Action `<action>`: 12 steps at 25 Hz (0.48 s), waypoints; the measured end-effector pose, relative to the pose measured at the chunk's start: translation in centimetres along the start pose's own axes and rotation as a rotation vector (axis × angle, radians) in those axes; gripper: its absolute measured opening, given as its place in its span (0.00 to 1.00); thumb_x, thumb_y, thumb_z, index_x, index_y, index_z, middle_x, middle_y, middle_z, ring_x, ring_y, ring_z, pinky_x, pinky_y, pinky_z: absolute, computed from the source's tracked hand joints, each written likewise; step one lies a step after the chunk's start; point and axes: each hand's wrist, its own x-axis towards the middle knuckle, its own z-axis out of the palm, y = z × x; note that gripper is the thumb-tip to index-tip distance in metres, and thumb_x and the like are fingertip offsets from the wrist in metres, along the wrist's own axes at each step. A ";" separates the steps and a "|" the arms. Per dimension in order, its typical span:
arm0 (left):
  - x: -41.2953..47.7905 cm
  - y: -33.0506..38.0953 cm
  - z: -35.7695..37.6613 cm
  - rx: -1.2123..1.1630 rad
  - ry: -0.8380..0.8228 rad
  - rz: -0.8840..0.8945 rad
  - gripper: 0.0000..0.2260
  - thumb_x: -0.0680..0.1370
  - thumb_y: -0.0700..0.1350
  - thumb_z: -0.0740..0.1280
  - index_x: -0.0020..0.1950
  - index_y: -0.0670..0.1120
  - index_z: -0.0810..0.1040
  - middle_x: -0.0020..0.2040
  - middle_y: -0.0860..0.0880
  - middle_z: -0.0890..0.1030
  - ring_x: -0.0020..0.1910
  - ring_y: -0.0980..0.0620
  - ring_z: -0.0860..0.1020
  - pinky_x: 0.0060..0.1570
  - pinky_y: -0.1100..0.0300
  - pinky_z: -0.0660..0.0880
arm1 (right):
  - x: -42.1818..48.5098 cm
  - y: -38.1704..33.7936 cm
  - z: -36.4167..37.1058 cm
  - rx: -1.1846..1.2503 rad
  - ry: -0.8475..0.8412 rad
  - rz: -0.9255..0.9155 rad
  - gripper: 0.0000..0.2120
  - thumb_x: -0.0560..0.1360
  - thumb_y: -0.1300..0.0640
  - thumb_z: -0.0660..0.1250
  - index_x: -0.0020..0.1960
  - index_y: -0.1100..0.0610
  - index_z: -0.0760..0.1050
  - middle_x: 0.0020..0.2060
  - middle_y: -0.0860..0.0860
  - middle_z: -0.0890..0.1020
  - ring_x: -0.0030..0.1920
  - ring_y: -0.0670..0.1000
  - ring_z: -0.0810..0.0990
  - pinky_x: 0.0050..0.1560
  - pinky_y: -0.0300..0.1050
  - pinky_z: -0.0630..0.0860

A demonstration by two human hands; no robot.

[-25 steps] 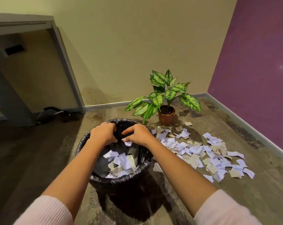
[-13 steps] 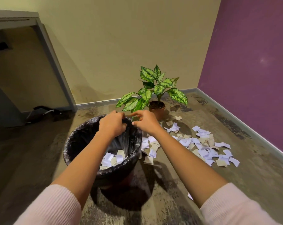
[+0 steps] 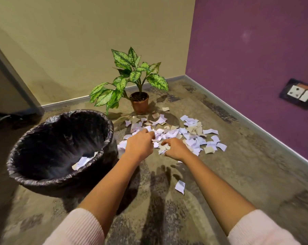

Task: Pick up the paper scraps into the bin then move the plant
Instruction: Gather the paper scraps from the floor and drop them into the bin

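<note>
both — left hand (image 3: 140,145), right hand (image 3: 177,150) — grip paper scraps (image 3: 194,137)

Switch plate (image 3: 299,93) on the purple wall (image 3: 256,50), far right of the right hand (image 3: 176,149); beige wall (image 3: 96,32) beyond; dark cables (image 3: 1,119) far left of the left hand (image 3: 140,145).

The round black bag-lined bin (image 3: 57,138) stands left of the heap of white and beige paper scraps (image 3: 190,137), mouth open upward. The spotted green plant in a brown pot (image 3: 134,76) crowds the far side, and the purple wall (image 3: 256,59) bounds the right. Bare floor (image 3: 229,183) lies open nearer.
</note>
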 end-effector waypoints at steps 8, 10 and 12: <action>-2.8 1.2 10.8 -0.044 -0.402 -0.040 0.15 0.78 0.48 0.64 0.64 0.52 0.74 0.64 0.48 0.75 0.62 0.45 0.75 0.56 0.50 0.74 | -2.2 9.5 7.1 -0.090 -0.231 0.211 0.30 0.69 0.55 0.74 0.70 0.52 0.70 0.67 0.58 0.73 0.65 0.58 0.73 0.62 0.51 0.75; -3.0 1.1 11.9 -0.037 -0.442 -0.045 0.14 0.79 0.50 0.63 0.64 0.51 0.73 0.63 0.47 0.75 0.62 0.45 0.75 0.56 0.49 0.74 | -2.7 10.4 8.7 -0.158 -0.253 0.209 0.33 0.67 0.53 0.75 0.70 0.49 0.68 0.69 0.57 0.66 0.68 0.60 0.68 0.66 0.53 0.72; -3.0 1.0 12.7 -0.029 -0.462 -0.047 0.14 0.78 0.51 0.64 0.63 0.50 0.73 0.63 0.47 0.74 0.61 0.44 0.75 0.55 0.48 0.74 | -3.0 11.0 10.1 -0.227 -0.286 0.189 0.33 0.67 0.54 0.76 0.69 0.48 0.67 0.69 0.57 0.60 0.69 0.62 0.64 0.66 0.55 0.70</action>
